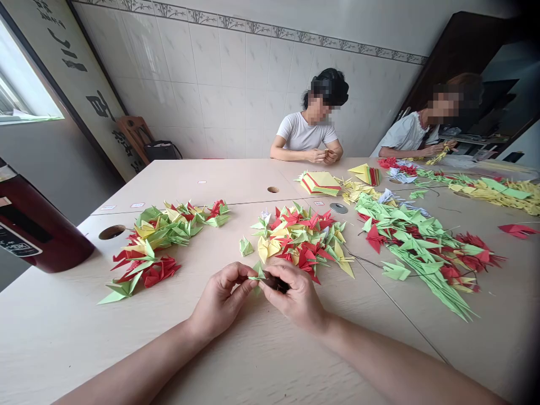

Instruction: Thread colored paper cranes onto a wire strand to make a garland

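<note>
Between my two hands is a small green folded paper piece [259, 274], pinched from both sides above the table. My left hand [223, 293] has thumb and index finger closed on its left part. On its right part, my right hand [295, 292] pinches with thumb and fingers; something dark shows under the curled fingers, too shaded to make out. Just beyond my hands lies a heap of red, yellow and green folded papers [301, 233], with a single green folded piece [246, 246] at its left.
A curved row of folded papers [162, 233] lies left, near a dark red bottle [44, 225]. Long green and red bundles [422, 253] spread right. Stacked paper [320, 183] sits farther back. Two people [307, 132] sit across the table [236, 360], their hands on paper pieces.
</note>
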Motion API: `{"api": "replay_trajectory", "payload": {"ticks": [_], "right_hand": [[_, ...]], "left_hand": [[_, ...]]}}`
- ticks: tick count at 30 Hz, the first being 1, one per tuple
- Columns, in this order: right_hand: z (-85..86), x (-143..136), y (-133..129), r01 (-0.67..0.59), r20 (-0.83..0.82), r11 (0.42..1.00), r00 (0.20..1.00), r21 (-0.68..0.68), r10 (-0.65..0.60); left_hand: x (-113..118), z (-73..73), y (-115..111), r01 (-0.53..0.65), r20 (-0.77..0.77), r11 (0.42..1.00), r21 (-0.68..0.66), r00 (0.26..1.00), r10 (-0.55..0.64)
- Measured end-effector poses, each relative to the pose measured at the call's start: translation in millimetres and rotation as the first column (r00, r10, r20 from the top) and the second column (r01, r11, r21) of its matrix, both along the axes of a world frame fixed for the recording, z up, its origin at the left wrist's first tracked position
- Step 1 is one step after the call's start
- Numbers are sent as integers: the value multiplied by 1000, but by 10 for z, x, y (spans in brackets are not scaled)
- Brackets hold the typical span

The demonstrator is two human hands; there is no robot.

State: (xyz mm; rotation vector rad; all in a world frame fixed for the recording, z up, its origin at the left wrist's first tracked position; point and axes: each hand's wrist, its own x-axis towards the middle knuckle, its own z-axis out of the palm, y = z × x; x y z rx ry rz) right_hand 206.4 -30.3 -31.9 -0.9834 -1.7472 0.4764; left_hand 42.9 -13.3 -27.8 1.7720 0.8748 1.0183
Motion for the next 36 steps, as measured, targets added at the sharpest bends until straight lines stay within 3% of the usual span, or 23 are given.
{"api": "replay_trajectory", "payload": {"ticks": [5, 7, 11, 15, 19, 22, 24, 26, 28, 31, 33, 36], "right_hand": [[-25, 29, 70, 195, -303, 973, 926, -128, -225], [-25, 26, 67, 188, -344, 972, 911, -140, -226], [-9, -7, -11, 39, -144, 998, 989, -41, -45], [21, -23, -55, -44, 46, 999, 998, 8, 44], [34, -23, -33, -88, 67, 996, 994, -28, 90], [27, -32, -22, -112, 58, 992, 992, -65, 116], [16, -40, -22, -121, 39, 988, 991, -93, 125], [4, -49, -24, -127, 17, 985, 991, -115, 129], [-8, -55, -24, -130, -2, 984, 991, -124, 131], [-20, -60, -23, -126, -12, 983, 992, -133, 126], [-26, -61, -21, -117, -13, 984, 993, -137, 117], [-36, -62, -17, -105, -10, 984, 994, -145, 104]], "left_hand": [[15, -39, 30, -76, 106, 993, -88, 991, 85], [8, -43, 51, -113, 98, 986, -126, 987, 126], [-6, -29, 80, -144, 61, 976, -166, 986, 156], [5, -10, 74, -160, 0, 971, -176, 987, 162], [23, -6, 45, -147, 1, 973, -176, 989, 150], [-13, -10, 107, -201, 15, 979, -39, 979, 202], [-73, -10, 258, -302, -9, 944, 136, 952, 306], [-143, -7, 504, -437, -49, 861, 261, 885, 463], [-199, -2, 801, -558, -120, 784, 272, 789, 603], [-227, 2, 1187, -642, -249, 693, 329, 649, 719], [-219, -10, 1337, -658, -328, 676, 331, 592, 736], [-206, -49, 1412, -667, -371, 676, 313, 570, 733]]}}
